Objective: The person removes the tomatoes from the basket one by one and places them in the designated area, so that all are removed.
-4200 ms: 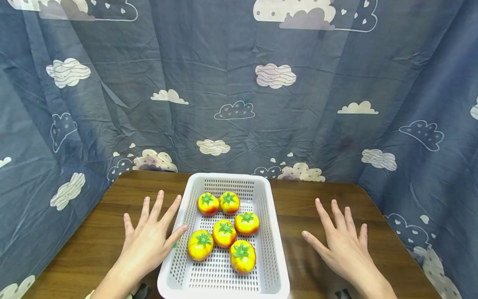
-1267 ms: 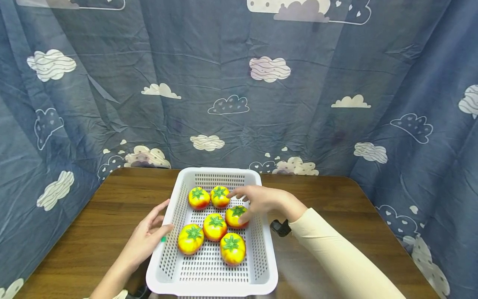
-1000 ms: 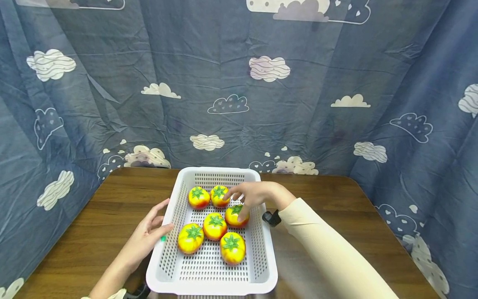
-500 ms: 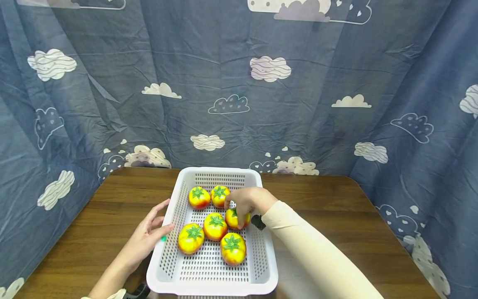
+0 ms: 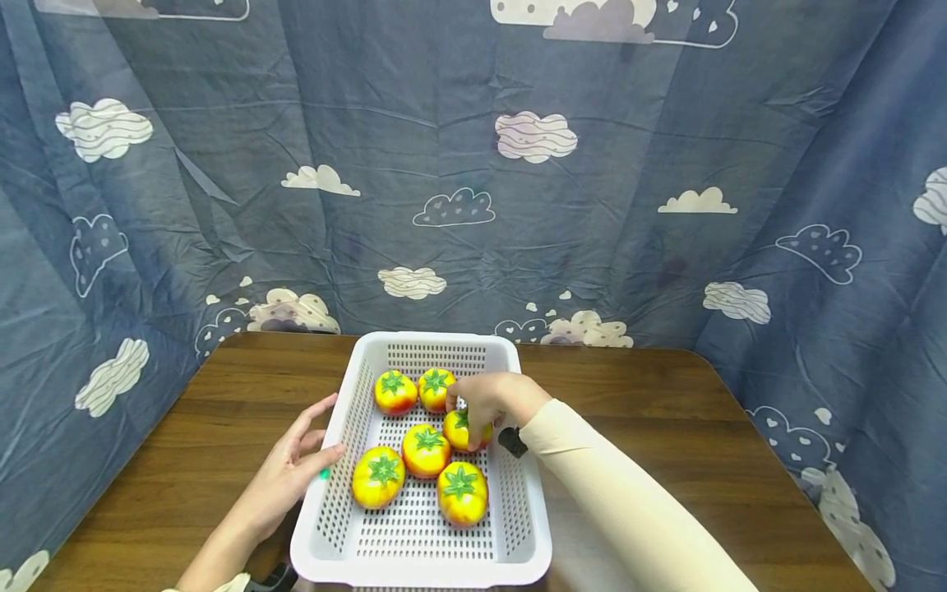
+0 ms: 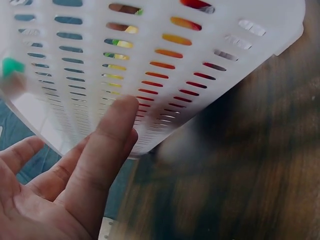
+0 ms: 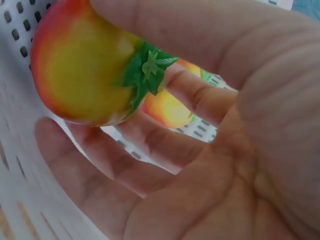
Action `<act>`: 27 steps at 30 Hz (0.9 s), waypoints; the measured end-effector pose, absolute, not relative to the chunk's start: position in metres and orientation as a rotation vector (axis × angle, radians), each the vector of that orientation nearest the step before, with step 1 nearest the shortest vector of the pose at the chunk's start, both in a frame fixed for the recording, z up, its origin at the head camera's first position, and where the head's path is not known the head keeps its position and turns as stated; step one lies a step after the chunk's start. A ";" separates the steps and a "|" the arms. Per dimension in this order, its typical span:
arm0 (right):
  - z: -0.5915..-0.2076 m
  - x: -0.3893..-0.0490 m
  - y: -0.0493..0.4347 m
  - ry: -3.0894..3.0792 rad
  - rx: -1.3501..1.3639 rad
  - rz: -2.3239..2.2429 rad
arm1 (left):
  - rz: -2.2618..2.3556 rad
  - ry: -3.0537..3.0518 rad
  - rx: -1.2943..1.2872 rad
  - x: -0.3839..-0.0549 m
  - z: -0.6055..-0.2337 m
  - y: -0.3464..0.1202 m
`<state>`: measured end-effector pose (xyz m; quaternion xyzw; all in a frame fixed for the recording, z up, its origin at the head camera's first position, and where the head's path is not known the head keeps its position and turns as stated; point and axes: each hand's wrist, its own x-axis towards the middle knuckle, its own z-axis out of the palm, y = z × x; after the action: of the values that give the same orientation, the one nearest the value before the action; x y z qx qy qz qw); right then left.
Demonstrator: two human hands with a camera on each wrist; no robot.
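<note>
My right hand (image 5: 497, 396) reaches down into a white perforated basket (image 5: 414, 571) and grips one yellow-red toy tomato (image 5: 455, 432). In the right wrist view the thumb lies along one side of that tomato and the fingers curve round the other, beside its green leafy top. My left hand (image 5: 284, 470) holds the basket's left side, thumb at the rim near a green spot (image 5: 324, 474). Its fingers (image 6: 104, 145) meet the slotted outer wall in the left wrist view. Several more toy tomatoes (image 5: 462, 497) sit around the held one in the basket.
The basket stands on a brown wooden table (image 5: 629, 395), with bare wood showing on both sides. Behind and beside the table hangs a blue curtain (image 5: 459, 140) with a cloud print.
My right hand has come in from the right and closed round the tomato, which has shifted slightly. Nearby tomatoes have nudged a little. Earlier, both hands were spread on either side; the left now holds the basket.
</note>
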<state>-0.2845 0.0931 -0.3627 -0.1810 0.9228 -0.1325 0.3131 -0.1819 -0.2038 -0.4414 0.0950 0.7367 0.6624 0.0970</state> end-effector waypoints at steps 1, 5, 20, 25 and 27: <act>-0.363 -0.284 0.094 2.423 -0.460 -0.374 | 1.966 2.175 0.284 -0.182 -0.441 -0.203; -0.365 -0.283 0.096 2.415 -0.455 -0.395 | 1.975 2.156 0.288 -0.182 -0.441 -0.201; -0.360 -0.288 0.108 2.452 -0.566 -0.442 | 1.993 2.130 0.293 -0.183 -0.444 -0.198; -0.353 -0.294 0.108 2.472 -0.661 -0.439 | 1.990 2.134 0.316 -0.182 -0.444 -0.203; -0.350 -0.296 0.109 2.475 -0.674 -0.445 | 1.996 2.120 0.333 -0.182 -0.445 -0.205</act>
<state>-0.2964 0.1091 -0.3502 -0.2496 0.9164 -0.1649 0.2658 -0.1821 -0.2053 -0.4445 0.1132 0.7194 0.6771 0.1053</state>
